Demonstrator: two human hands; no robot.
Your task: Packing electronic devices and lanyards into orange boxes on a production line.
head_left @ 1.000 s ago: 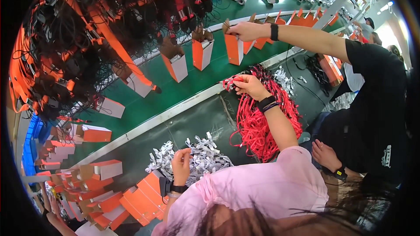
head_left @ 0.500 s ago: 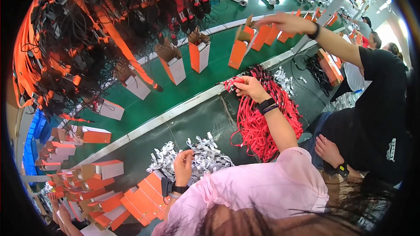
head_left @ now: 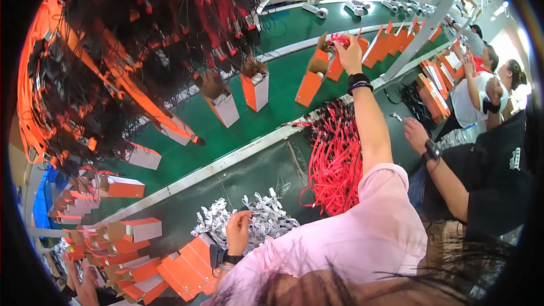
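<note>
My right hand [head_left: 349, 56] reaches over the green conveyor belt, closed on a folded red lanyard [head_left: 340, 38]. It is just above the top of an open orange carton [head_left: 310, 88], whose brown flap stands up and which has something white inside. My left hand [head_left: 238, 232] stays low beside a heap of small white cable bundles [head_left: 269, 215], with its fingers loosely curled and nothing visible in them. Between my arms and the belt lies a pile of red lanyards [head_left: 334, 164] with black cords.
Orange and black lanyards [head_left: 113, 73] hang at the upper left. More open cartons [head_left: 256, 92] stand along the belt [head_left: 283, 102]. Flat orange cartons [head_left: 187, 266] lie by my left arm. A co-worker in black [head_left: 493, 175] stands at the right, one hand over the bench.
My right hand has moved forward from the lanyard pile to the carton, carrying the red lanyard. The co-worker's arm has drawn back from the belt. My left hand has hardly moved.
</note>
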